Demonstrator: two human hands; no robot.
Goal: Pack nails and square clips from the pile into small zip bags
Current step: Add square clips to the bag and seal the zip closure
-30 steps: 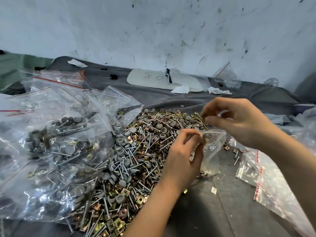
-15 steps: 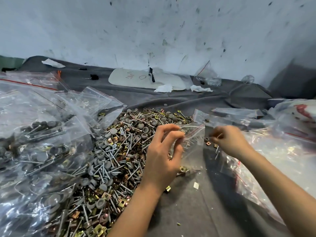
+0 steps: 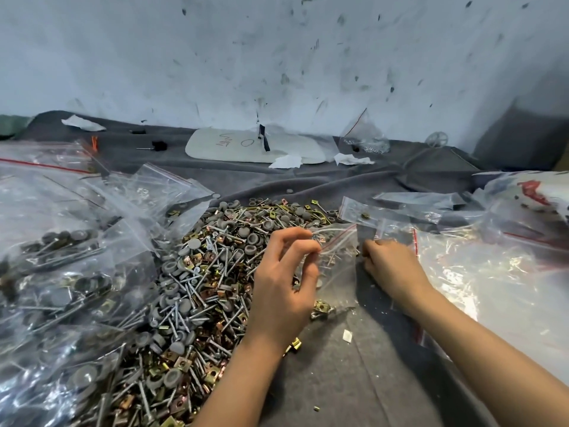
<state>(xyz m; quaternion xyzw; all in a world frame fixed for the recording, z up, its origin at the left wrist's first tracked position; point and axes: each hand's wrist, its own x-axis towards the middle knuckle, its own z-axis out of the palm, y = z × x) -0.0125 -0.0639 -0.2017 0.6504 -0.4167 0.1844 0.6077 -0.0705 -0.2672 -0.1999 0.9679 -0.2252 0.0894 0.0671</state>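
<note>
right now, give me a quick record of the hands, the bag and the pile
small zip bag: clear, red strip, few pieces inside
left hand: fingers pinch the bag's mouth
right hand: on grey cloth beside bag, hold unclear
pile: nails and square clips, left of bag
filled bags: far left

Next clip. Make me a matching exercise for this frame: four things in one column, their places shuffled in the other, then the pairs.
Things
1. small zip bag
2. pile of nails and clips
3. white board
4. filled bags

Places
A. heaped at the far left
B. pinched at its mouth by the left hand
C. at the back, by the wall
D. middle of the grey cloth

Pairs: 1-B, 2-D, 3-C, 4-A
</note>
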